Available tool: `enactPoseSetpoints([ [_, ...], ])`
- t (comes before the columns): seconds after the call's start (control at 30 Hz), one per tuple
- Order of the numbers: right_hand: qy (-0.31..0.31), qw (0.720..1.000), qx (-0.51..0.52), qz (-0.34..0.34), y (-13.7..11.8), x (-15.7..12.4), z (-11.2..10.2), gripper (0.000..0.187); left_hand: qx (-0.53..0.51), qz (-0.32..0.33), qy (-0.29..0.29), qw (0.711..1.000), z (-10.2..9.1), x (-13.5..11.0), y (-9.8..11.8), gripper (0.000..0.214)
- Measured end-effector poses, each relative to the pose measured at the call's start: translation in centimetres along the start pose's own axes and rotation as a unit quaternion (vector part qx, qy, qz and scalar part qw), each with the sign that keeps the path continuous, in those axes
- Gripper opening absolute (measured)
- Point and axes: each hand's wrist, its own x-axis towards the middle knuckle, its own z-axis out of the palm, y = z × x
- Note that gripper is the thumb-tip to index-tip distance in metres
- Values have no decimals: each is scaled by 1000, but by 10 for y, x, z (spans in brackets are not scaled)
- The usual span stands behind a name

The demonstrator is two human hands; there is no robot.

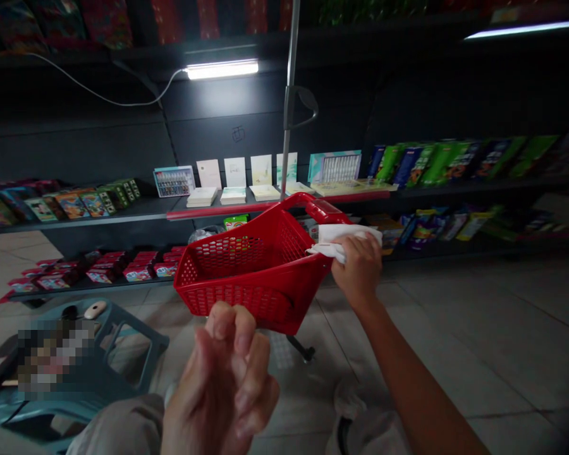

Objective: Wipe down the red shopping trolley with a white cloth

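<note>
A red plastic shopping cart (239, 291) with a perforated basket stands tilted in front of me, its handle (325, 212) toward the right. My right hand (360, 262) closes around a folded white cloth (346, 237) and presses it on the cart's rim by the handle. In the foreground, my left hand (232, 379) is raised with its palm toward me, fingers loosely curled and apart. Nothing shows in that hand. It overlaps the cart's lower side in view, and I cannot tell whether it touches the cart.
Behind the cart, a dark shelf (146, 212) carries books, marker sets and snack bags (436, 161). Red boxes (142, 265) line the lower shelf. At left stands a blue-grey plastic stool (142, 344) with a computer mouse (95, 309) on it. A metal pole (291, 57) rises behind the cart.
</note>
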Motion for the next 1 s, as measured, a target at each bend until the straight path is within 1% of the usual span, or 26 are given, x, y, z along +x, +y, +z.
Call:
enactPoseSetpoints([
  [0.07, -1, 1000, 4, -2, 1, -1, 1, 23, -61, -10, -13, 998, 17, 24, 6, 18],
  [0.13, -3, 1000, 7, -5, 2, -2, 2, 24, -98, -11, -39, 994, 27, 36, 8, 17],
  [0.2, -4, 1000, 9, -5, 2, -3, 4, 27, -108, -6, -58, 992, 31, 36, 7, 17],
  [0.3, -1, 1000, 10, -2, 3, -3, 5, 28, -114, 1, -76, 991, 31, 31, 6, 16],
  [0.37, 1, 1000, 7, -7, 2, -4, 5, 26, -108, 7, -85, 990, 29, 31, 6, 15],
  [0.43, 5, 1000, 2, -14, 2, -3, 6, 24, -64, 22, -77, 995, 22, 37, 5, 18],
  [0.5, 9, 1000, -2, -19, 1, -3, 5, 24, 40, 63, -52, 996, 4, 52, 3, 25],
  [0.53, 10, 1000, -3, -19, 1, -4, 5, 24, 118, 106, -39, 987, -10, 61, 1, 30],
  [0.57, 11, 1000, -5, -19, 1, -4, 5, 25, 207, 141, -22, 968, -27, 72, -2, 31],
  [0.6, 12, 1000, -7, -19, 0, -4, 4, 25, 306, 159, 17, 938, -46, 83, -5, 30],
  [0.63, 12, 1000, -8, -19, 0, -4, 4, 25, 401, 177, 49, 898, -68, 93, -8, 29],
  [0.67, 13, 1000, -10, -19, -1, -4, 4, 25, 486, 173, 74, 854, -89, 103, -11, 27],
  [0.73, 11, 1000, -15, -20, -3, -4, 3, 25, 596, 171, 98, 778, -129, 117, -16, 25],
  [0.8, 6, 999, -24, -23, -5, -3, 2, 27, 667, 182, 107, 714, -158, 125, -23, 26],
  [0.83, 3, 999, -29, -23, -6, -3, 1, 28, 694, 179, 104, 690, -167, 127, -27, 29],
  [0.9, -7, 999, -39, -20, -10, -2, -1, 28, 735, 170, 94, 649, -175, 128, -36, 39],
  [1.0, -34, 998, -46, -22, -20, -1, -9, 26, 784, 162, 58, 597, -169, 126, -51, 52],
])
